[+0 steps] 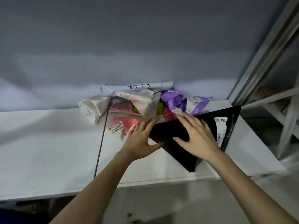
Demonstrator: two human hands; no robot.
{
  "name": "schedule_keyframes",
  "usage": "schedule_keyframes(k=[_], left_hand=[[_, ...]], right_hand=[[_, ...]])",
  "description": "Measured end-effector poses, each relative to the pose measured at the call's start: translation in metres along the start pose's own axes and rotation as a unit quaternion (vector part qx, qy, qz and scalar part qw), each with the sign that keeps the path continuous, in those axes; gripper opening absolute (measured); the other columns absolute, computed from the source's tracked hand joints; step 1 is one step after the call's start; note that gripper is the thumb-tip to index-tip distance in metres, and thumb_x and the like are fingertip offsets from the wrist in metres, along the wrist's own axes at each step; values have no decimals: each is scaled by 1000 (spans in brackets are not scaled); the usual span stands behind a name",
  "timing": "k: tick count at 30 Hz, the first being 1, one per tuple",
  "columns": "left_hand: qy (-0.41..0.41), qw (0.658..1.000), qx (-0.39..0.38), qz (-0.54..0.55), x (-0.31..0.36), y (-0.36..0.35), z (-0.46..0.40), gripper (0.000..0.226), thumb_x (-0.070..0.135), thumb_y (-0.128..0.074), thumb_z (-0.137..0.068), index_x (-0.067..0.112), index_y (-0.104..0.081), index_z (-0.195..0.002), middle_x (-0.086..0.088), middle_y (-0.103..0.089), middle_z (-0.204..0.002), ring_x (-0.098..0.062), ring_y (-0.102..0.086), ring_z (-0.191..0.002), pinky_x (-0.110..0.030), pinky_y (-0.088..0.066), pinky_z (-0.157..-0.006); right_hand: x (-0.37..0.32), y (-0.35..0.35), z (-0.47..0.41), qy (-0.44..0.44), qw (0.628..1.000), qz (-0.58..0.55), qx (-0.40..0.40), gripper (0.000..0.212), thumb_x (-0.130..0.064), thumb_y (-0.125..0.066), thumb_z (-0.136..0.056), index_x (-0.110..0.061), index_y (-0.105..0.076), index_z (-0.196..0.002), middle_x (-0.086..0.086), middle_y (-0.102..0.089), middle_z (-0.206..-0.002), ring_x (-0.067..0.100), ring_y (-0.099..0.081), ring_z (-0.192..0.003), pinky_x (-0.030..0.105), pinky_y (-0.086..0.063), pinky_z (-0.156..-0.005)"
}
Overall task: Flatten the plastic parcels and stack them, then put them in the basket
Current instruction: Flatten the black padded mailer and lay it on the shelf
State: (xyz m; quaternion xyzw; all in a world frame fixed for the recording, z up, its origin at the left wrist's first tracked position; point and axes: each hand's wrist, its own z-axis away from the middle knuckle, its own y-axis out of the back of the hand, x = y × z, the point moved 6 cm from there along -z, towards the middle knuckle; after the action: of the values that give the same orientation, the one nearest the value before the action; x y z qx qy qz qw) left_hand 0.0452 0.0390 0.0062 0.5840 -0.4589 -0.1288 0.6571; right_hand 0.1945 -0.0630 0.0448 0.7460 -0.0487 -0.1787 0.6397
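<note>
A black plastic parcel (208, 126) with a white label lies flat on the white table (48, 151), at its right side. My right hand (196, 135) rests palm down on it, fingers spread. My left hand (140, 139) lies with fingers apart at the parcel's left edge, thumb by its corner. Behind them is a heap of crumpled parcels: a pink one (124, 125), white ones (93, 107) (142, 101), a purple one (182, 101) and a long white one with writing (137, 87). No basket is in view.
A grey wall (129, 46) rises right behind the heap. A metal shelf frame (267, 62) stands at the right, close to the table's end. A dark seam (102, 139) runs across the tabletop. The table's front edge is near my forearms.
</note>
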Motion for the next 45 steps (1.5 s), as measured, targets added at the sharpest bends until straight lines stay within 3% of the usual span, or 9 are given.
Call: schedule_keyframes(k=[5,11,14,18,24,29,33,39,45], left_hand=[[-1,1000,-20,-16,3,-23,-5,85,59,-58,-80,33,-15,-148,9,-20,-154,-21,-31,-137,-44,-36,-107],[-12,1000,-11,-11,6,-21,-4,84,58,-57,-81,32,-14,-149,7,-19,-155,-22,-32,-137,-46,-40,-103],[-2,1000,-7,-12,10,-9,-2,85,57,-58,-82,33,-12,-149,3,-16,-156,-23,-29,-140,-46,-36,-107],[22,1000,-13,18,10,10,11,87,61,-56,-81,35,-7,-149,-1,-12,-157,-25,-24,-143,-50,-34,-109],[98,975,17,200,-3,54,40,79,60,-50,-85,40,-6,-148,1,-23,-155,-16,-27,-141,-29,-23,-110],[143,956,94,239,-41,98,75,98,80,-49,-64,47,-5,-145,6,-18,-155,-17,-31,-140,-37,-26,-115],[177,945,154,227,-83,126,115,107,77,-56,-57,44,-5,-146,5,-14,-155,-18,-34,-137,-37,-31,-113],[229,943,198,140,-153,141,171,112,73,-64,-60,42,-2,-147,5,7,-158,-19,-27,-142,-39,-32,-111],[244,941,235,16,-188,132,194,100,78,-38,-62,29,-23,-147,-7,-12,-157,-29,-24,-141,-51,-37,-106]], right_hand=[[9,-10,0,23,999,34,12,63,-48,-57,-84,-27,-39,-141,-5,-39,-149,13,-30,-141,38,-13,-117],[6,-1,0,65,993,54,84,34,-40,-68,-80,-20,-70,-108,-1,-71,-110,23,-64,-103,42,-42,-95],[7,13,3,55,988,49,136,29,-41,-61,-80,-17,-73,-93,0,-74,-86,26,-68,-81,38,-49,-79],[-6,37,9,53,983,18,177,28,-40,-57,-82,-16,-72,-85,1,-72,-74,28,-67,-68,36,-52,-72],[-62,59,11,90,978,-7,190,31,-42,-52,-85,-18,-71,-86,1,-71,-77,28,-67,-76,33,-48,-73],[-140,63,8,144,971,-42,189,26,-40,-57,-88,-17,-70,-86,0,-70,-76,25,-67,-76,27,-42,-66],[-204,51,2,187,961,-64,192,23,-36,-59,-83,-18,-72,-82,-3,-72,-77,20,-68,-75,23,-44,-62],[-279,0,-15,240,956,-105,131,21,-32,-61,-85,-15,-74,-88,3,-73,-80,25,-68,-77,34,-53,-72],[-320,-43,-25,245,957,-95,123,21,-29,-63,-81,-16,-74,-92,5,-71,-79,28,-66,-77,32,-51,-69]])
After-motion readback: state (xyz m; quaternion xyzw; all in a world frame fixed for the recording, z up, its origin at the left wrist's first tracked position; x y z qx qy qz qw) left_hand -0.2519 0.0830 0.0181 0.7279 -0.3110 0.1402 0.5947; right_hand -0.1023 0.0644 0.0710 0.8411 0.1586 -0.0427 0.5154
